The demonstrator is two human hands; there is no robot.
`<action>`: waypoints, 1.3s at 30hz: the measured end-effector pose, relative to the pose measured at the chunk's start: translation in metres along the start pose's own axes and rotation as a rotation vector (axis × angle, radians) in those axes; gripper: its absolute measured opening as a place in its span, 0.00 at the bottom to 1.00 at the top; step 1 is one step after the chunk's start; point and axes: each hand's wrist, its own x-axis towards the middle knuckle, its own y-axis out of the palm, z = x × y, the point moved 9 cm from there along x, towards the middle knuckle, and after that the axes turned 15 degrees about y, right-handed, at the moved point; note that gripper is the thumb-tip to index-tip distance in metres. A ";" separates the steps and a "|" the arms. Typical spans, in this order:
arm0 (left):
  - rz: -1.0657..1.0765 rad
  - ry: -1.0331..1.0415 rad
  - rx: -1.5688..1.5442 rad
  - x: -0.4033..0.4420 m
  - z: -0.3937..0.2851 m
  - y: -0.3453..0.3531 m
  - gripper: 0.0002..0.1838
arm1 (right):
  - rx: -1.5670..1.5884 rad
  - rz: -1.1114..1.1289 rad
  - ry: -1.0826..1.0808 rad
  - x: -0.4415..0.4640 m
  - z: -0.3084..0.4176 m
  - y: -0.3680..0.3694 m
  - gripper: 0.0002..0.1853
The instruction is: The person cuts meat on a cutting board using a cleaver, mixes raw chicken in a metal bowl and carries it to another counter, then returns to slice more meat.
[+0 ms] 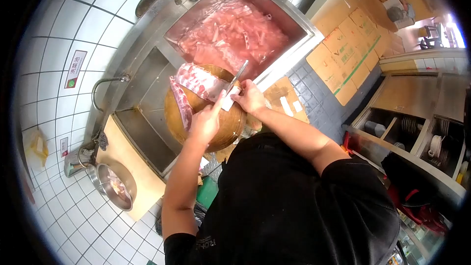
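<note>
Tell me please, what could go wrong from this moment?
The knife is close to the fingers of the right hand, so a slip might cut them. The narrow strip of raw meat lies at the edge of the round chopping block; a knock could perhaps push it off.

Commercial-looking kitchen, steel sink (287,58), tiled wall (49,76), raw meat (198,80) on chopping block (221,130), stacked plates (408,125)

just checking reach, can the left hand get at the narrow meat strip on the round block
Probably yes: the left hand is right beside the narrow meat strip on the round block, with nothing visible between them.
</note>
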 end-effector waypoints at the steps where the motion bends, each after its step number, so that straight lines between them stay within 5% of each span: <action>1: 0.000 -0.004 0.004 -0.002 -0.002 0.000 0.46 | -0.039 -0.013 -0.040 -0.003 0.005 0.000 0.29; 7: 0.060 -0.053 0.046 -0.027 -0.011 -0.003 0.45 | -0.102 -0.100 -0.191 -0.014 0.016 0.005 0.27; 14: 0.028 -0.084 0.015 -0.093 0.002 -0.004 0.41 | -0.144 0.012 -0.113 -0.032 0.026 0.009 0.30; 23: -0.045 -0.108 -0.076 -0.113 -0.009 -0.030 0.34 | -0.078 0.225 0.032 -0.024 0.024 0.011 0.20; 28: -0.089 -0.144 -0.041 -0.104 -0.004 -0.042 0.33 | 0.263 0.228 0.126 0.049 0.003 -0.030 0.21; 30: -0.170 -0.084 -0.043 -0.093 -0.005 -0.049 0.35 | 0.281 -0.121 0.096 0.081 0.011 -0.089 0.20; 33: -0.105 -0.087 -0.031 -0.082 0.004 -0.048 0.37 | 0.108 -0.288 -0.113 0.084 0.031 -0.102 0.18; 38: -0.023 -0.060 0.016 -0.070 0.006 -0.049 0.39 | -0.138 -0.039 -0.188 0.015 0.046 -0.044 0.11; 39: 0.012 -0.059 0.022 -0.069 0.009 -0.048 0.39 | -0.131 -0.024 -0.369 0.001 0.053 -0.030 0.09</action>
